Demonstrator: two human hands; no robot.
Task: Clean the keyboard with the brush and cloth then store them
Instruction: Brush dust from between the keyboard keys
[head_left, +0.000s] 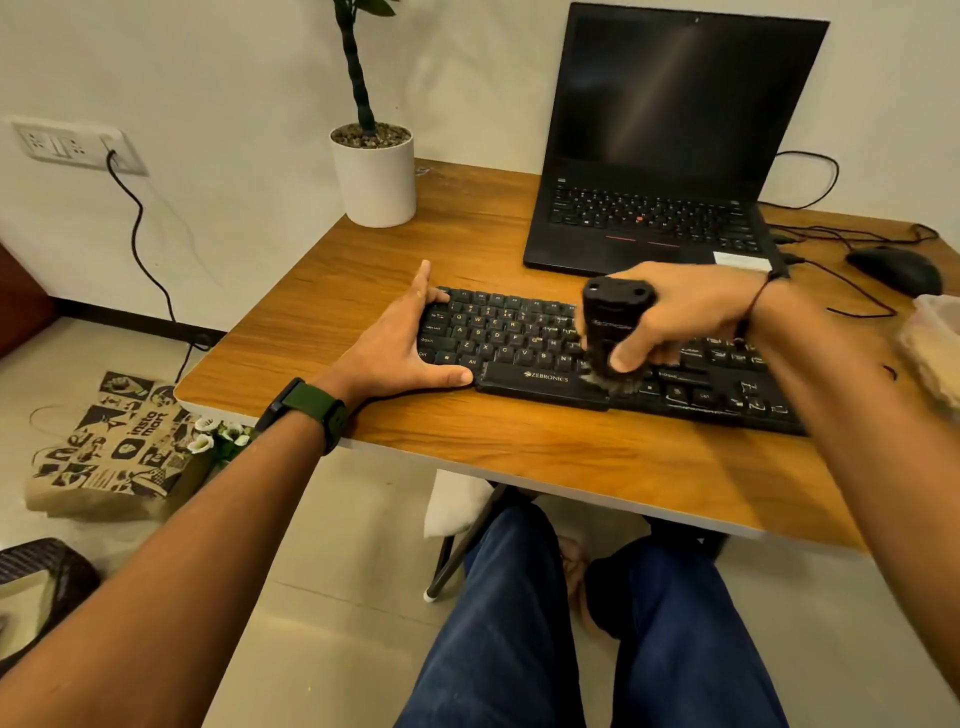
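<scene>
- Bracing the keyboard (524, 343) at its left end, the left hand (405, 348) lies spread wide, thumb along the front edge and fingers over the corner keys, likely to stop it sliding.
- Right of that, the right hand (685, 317) grips the brush (610, 332) upright, bristles down on the keys just right of the spacebar, suiting a sweep between keys.
- At the keyboard's far right, a beige thing at the counter (545, 457) edge may be the cloth; too cropped to tell.
- Behind the keyboard stands an open laptop (670, 140), dark.
</scene>
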